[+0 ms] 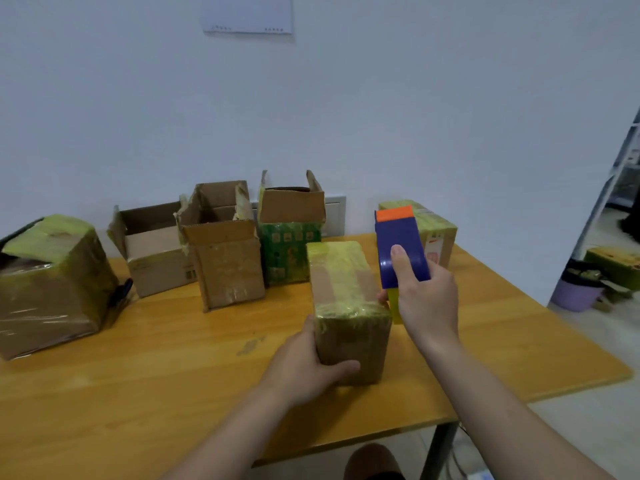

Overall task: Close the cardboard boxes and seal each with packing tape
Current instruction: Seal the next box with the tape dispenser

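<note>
A closed, narrow cardboard box [343, 289] wrapped in yellowish tape stands in the middle of the wooden table [138, 393]. My left hand [308, 365] grips its near lower left corner. My right hand [424, 292] holds a blue tape dispenser [398, 244] with an orange tip, just to the right of the box and touching its right side. Three open boxes stand behind: a wide brown one [152, 244], a tall brown one [225, 247] and a green-printed one [291, 233].
A big taped box [52, 282] sits at the table's left. Another taped box [433, 230] stands at the back right. Beyond the table's right edge are a purple bucket [576, 289], more boxes on the floor and a metal shelf [620, 168]. A white wall is close behind.
</note>
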